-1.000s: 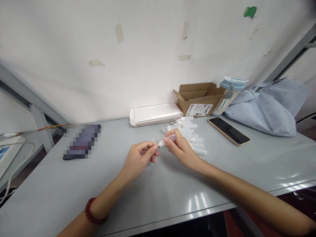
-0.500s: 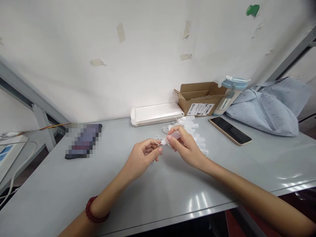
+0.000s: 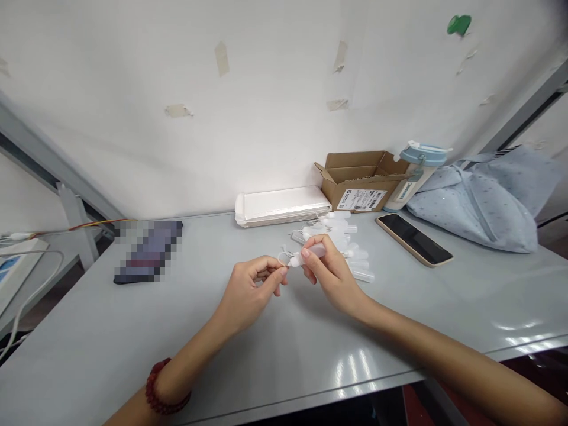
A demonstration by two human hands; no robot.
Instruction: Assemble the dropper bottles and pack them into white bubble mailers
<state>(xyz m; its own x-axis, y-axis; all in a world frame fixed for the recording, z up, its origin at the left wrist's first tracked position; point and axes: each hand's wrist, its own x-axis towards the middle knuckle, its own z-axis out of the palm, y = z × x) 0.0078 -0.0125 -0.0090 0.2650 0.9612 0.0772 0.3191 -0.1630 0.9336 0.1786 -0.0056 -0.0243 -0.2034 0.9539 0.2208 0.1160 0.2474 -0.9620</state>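
Note:
My right hand (image 3: 331,269) grips a small translucent white bottle (image 3: 296,260) between thumb and fingers, its narrow tip pointing left. A thin white cord loop (image 3: 279,255) curls beside that tip. The thumb and forefinger of my left hand (image 3: 251,290) are pinched together right at the tip; what lies between them is too small to make out. Behind and to the right of my right hand lies a loose pile of similar translucent bottles (image 3: 361,274), partly covered by the hand.
Against the wall are flat white boxes (image 3: 284,201), an open cardboard box (image 3: 350,186), a blue-lidded drink bottle (image 3: 410,183) and a light blue cloth bag (image 3: 474,207). One phone (image 3: 415,238) rests on the right; a blurred dark phone-shaped item (image 3: 153,251) lies left. A power strip (image 3: 20,266) stands beyond the left edge.
My left hand has shifted slightly left and down, its fingertips still at the bottle's tip. The right hand keeps its hold on the bottle. The view has tilted slightly.

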